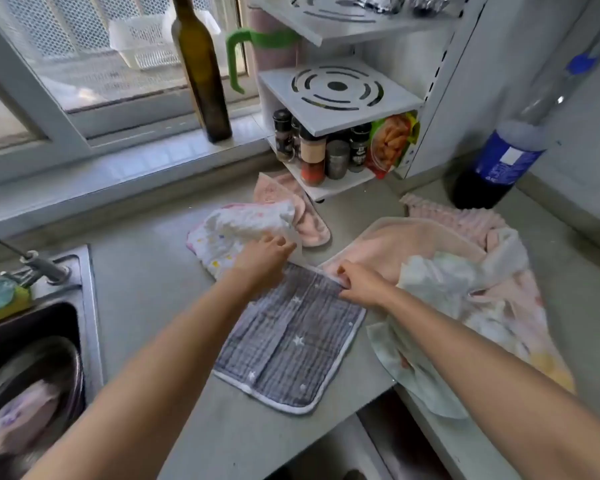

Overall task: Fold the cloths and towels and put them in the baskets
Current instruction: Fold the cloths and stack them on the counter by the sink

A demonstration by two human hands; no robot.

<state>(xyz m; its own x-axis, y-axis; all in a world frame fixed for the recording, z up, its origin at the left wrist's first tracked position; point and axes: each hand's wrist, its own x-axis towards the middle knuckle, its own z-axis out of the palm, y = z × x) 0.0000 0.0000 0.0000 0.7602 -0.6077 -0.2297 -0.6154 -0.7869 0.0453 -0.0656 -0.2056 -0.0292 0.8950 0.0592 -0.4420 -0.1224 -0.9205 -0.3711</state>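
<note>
A grey cloth with white stars and a white border (288, 344) lies flat on the counter in front of me. My left hand (262, 263) rests on its far left corner, fingers curled over the edge. My right hand (359, 287) pinches its far right edge. A white dotted cloth (232, 233) lies crumpled just beyond my left hand, with a small pink cloth (302, 216) behind it. To the right is a heap of a pink towel (413, 244), a pale green cloth (430, 282) and a ribbed pink cloth (454, 213). No basket is in view.
A sink (32, 341) with a metal bowl is at the left, a sponge (0, 299) on its rim. A white spice rack (336, 133) stands at the back, a dark bottle (205, 71) on the sill, and a blue-labelled soda bottle (499, 161) at the right. The counter edge runs near me.
</note>
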